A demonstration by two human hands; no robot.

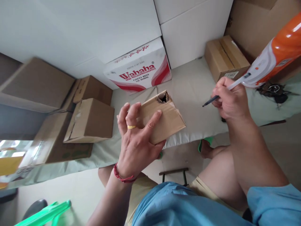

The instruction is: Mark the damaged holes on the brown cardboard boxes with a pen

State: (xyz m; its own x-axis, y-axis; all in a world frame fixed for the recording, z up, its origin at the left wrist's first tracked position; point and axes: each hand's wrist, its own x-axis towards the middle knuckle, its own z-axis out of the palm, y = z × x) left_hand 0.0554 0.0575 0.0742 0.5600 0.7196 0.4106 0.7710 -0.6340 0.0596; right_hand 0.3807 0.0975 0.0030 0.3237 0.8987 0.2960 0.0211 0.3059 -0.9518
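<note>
My left hand [136, 138] grips a small brown cardboard box [164, 117] and holds it up in front of me; one top corner of the box has a ragged hole. A gold ring and a red wrist cord show on that hand. My right hand [230, 100] is closed around the thin nozzle of an orange and white tool [275, 53], a glue-gun-like thing, whose dark tip [209, 101] points left toward the box, a short gap away from it.
Several brown cardboard boxes [90, 121] lie on a pale cloth-covered surface [195, 94], with a white "Wahaha" carton [141, 70] behind. Another brown box [225, 56] sits at the right, by dark keys [274, 91]. A green plastic stool [44, 213] stands lower left.
</note>
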